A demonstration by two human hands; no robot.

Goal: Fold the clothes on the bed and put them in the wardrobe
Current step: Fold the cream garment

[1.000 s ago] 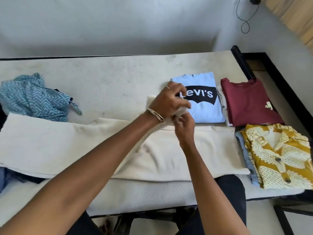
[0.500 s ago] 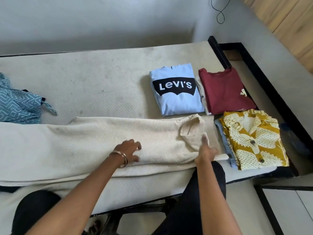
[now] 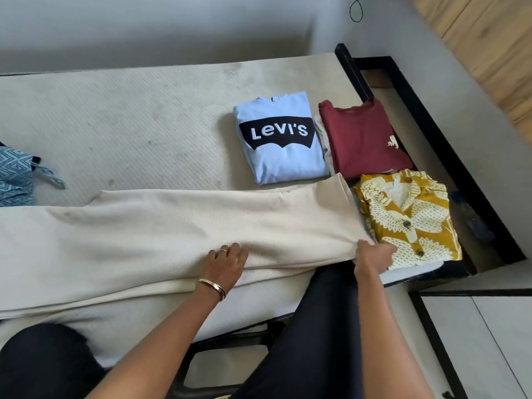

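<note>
My left hand (image 3: 227, 262) lies flat with spread fingers on the middle of the cream knit garment (image 3: 161, 226), and my right hand (image 3: 374, 254) pinches its near right corner, just beside the folded yellow printed shirt (image 3: 408, 220). The garment stretches across the near side of the bed (image 3: 129, 125), below the folded Levi's shirt (image 3: 280, 139) and maroon top (image 3: 362, 136). I judge it soft, limp and stretchy, so I'd hold corners and edges, not the middle.

Matt ribbed cream knit garment (image 3: 178, 226) on a rough woven mattress (image 3: 129, 116)
</note>
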